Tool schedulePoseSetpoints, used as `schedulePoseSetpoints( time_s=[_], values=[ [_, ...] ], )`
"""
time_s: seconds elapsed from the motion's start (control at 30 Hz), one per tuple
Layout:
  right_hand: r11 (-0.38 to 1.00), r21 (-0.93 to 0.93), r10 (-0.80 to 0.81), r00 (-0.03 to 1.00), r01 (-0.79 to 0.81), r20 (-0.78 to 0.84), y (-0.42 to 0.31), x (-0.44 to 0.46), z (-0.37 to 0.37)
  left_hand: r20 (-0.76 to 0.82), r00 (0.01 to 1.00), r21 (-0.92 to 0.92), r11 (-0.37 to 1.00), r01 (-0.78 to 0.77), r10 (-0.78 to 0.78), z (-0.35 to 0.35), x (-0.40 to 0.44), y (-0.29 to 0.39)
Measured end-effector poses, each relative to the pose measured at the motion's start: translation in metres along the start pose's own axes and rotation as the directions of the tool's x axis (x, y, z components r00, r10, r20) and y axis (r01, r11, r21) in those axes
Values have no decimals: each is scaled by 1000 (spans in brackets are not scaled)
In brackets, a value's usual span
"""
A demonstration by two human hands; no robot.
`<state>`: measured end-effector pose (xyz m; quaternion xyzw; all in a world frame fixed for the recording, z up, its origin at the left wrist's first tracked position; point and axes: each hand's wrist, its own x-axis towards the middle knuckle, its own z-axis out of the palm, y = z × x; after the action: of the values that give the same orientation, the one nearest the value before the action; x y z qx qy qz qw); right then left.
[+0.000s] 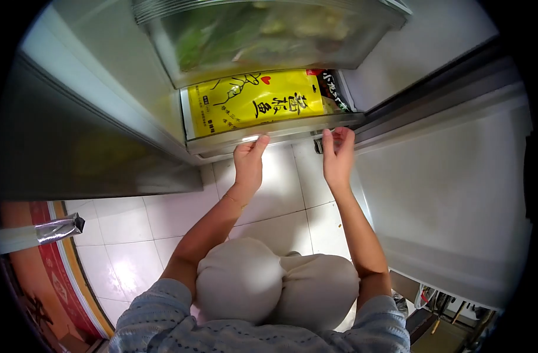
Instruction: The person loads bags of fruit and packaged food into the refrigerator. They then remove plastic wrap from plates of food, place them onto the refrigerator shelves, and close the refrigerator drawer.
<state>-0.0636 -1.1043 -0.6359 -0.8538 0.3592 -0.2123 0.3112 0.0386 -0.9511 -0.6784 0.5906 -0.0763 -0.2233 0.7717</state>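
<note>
A clear freezer drawer sits low in the open fridge, pulled out a little. Inside it lie a yellow packet with black Chinese characters and a red heart, and a black packet at its right. My left hand is closed at the drawer's front edge, thumb on top and fingers curled below. Toward the right end of that same edge, my right hand is bent round it, thumb and fingers at the rim. The undersides of the fingers are partly hidden.
Above is another drawer holding green and pale contents. Open fridge doors stand left and right. Tiled floor lies beneath. An orange-red box is at lower left, and a rack of utensils at lower right.
</note>
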Motion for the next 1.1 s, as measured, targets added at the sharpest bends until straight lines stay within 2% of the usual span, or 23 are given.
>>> schedulePoseSetpoints(
  time_s=[0.03, 0.07, 0.1, 0.17, 0.23, 0.27, 0.3, 0.33, 0.4, 0.43, 0.5, 0.53, 0.6, 0.67, 0.7, 0.8, 0.87, 0.93, 1.1],
  values=[
    [954, 276, 126, 992, -118, -9, 25, 3, 23, 10, 1000, 3, 1000, 4, -4, 1, 1, -3],
    [819, 531, 248, 969, -217, 14, 38, 6, 34, -23, 999, 22, 999, -37, 38, 3, 4, -6],
    [817, 533, 258, 966, -222, 7, 29, 7, 35, -56, 995, 41, 996, -79, 81, 5, 4, -8],
    [579, 726, 300, 925, -372, 235, -4, 11, 33, -49, 996, 23, 998, -67, 68, 6, 5, -7],
    [565, 739, 260, 930, -366, 262, -5, 12, 28, -51, 998, 4, 999, -41, 41, 4, 5, -10],
    [554, 753, 206, 935, -354, 289, -4, 12, 28, -28, 998, 65, 996, -62, 64, 2, 6, -12],
    [455, 802, 210, 922, -387, 326, -5, 14, 27, -5, 996, 125, 988, -87, 88, 3, 6, -6],
    [451, 803, 207, 921, -389, 330, -6, 15, 28, -9, 996, 130, 988, -89, 91, 6, 8, -1],
    [408, 861, 222, 948, -303, 228, -12, 13, 25, -23, 1000, -45, 999, -12, 11, 13, 6, 9],
    [383, 876, 173, 954, -293, 243, -11, 18, 23, -24, 1000, -36, 999, -3, 2, 10, 6, 7],
    [387, 867, 207, 946, -314, 250, -10, 17, 28, 1, 999, -184, 982, 46, -47, 13, 11, 5],
    [396, 851, 246, 933, -344, 262, -7, 18, 32, 8, 998, -181, 982, 58, -57, 15, 17, 4],
    [391, 847, 255, 927, -360, 276, 10, 24, 40, -41, 981, -26, 982, 188, -189, 13, 30, -3],
    [318, 878, 279, 921, -357, 273, 17, 45, 42, -48, 989, -50, 989, 140, -143, 18, 50, 6],
    [292, 880, 242, 919, -374, 310, 27, 56, 46, -9, 996, -106, 990, 93, -94, 17, 59, 9],
    [300, 881, 204, 927, -365, 315, 8, 80, 43, 49, 998, -220, 975, 36, -26, 11, 86, 18],
    [330, 862, 181, 922, -384, 342, 1, 91, 42, 165, 986, -60, 998, -10, 20, -5, 103, 8],
    [365, 839, 162, 914, -405, 371, -1, 95, 45, 166, 986, -54, 999, -8, 17, -7, 107, 11],
    [369, 852, 195, 927, -371, 319, 8, 87, 40, 145, 989, -46, 999, 1, 6, -2, 105, 16]
  ],
)
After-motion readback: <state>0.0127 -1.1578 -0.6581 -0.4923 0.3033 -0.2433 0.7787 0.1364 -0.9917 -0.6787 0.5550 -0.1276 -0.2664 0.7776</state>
